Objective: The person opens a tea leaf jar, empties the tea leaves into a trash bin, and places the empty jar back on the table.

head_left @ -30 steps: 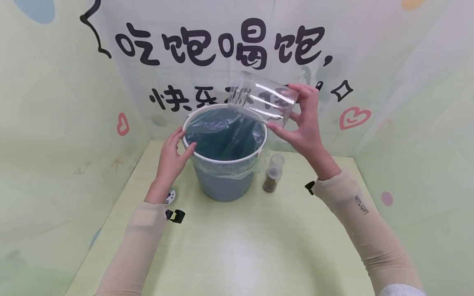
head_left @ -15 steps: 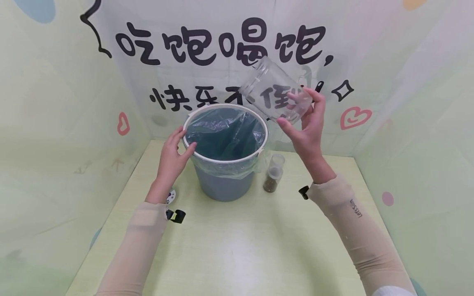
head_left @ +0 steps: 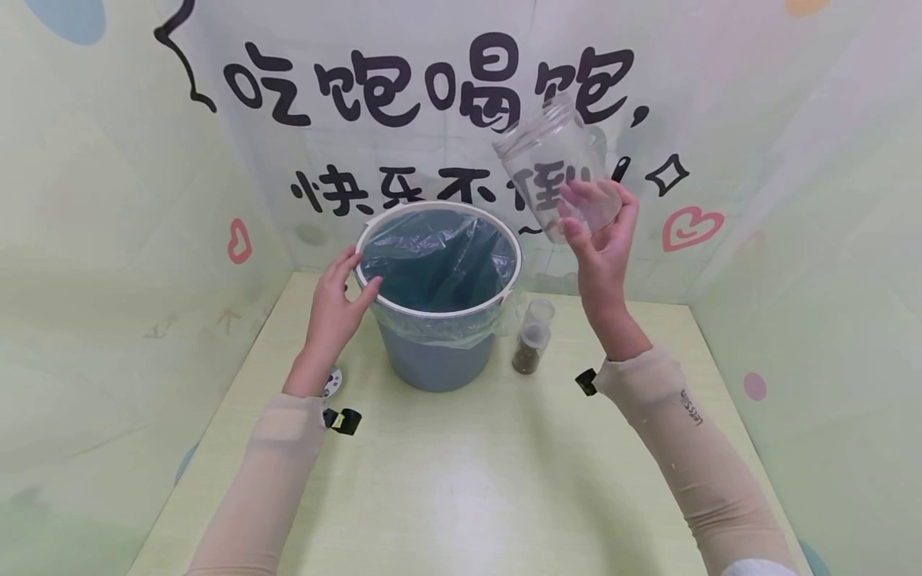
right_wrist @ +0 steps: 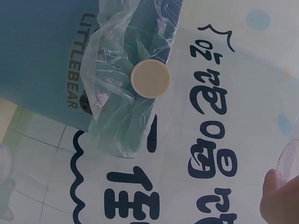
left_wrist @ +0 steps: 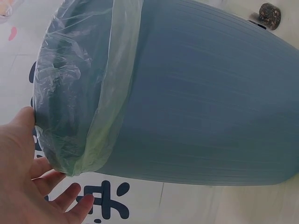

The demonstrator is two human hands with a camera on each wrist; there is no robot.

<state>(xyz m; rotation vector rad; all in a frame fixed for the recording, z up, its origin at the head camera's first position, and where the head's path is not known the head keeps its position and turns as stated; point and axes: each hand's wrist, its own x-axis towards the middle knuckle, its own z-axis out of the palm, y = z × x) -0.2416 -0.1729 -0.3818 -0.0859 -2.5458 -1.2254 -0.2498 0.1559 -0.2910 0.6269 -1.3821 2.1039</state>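
Observation:
My right hand (head_left: 605, 232) grips a clear jar (head_left: 529, 164) near its base, raised to the right of the bin. The jar is tilted, its open, threaded mouth toward the upper left, and it looks empty. A blue-grey trash bin (head_left: 432, 360) with a white rim stands on the table, lined with a thin translucent green bag (head_left: 454, 326) folded over the rim. My left hand (head_left: 337, 300) rests at the bin's left rim, fingers spread loosely. The left wrist view shows the thumb (left_wrist: 24, 117) right at the rim. Only part of the right hand (right_wrist: 282, 198) shows in the right wrist view.
Right of the bin stand a small clear jar (head_left: 528, 356) with brown contents and another clear container (head_left: 540, 310) behind it. A white round printed piece (head_left: 333, 382) lies beside my left wrist. Printed fabric walls (head_left: 778, 240) enclose the table (head_left: 461, 480).
The right hand has moved the jar away from over the bin, rightward, turning it from nearly sideways to mouth upward. My left hand and the bin have stayed in place.

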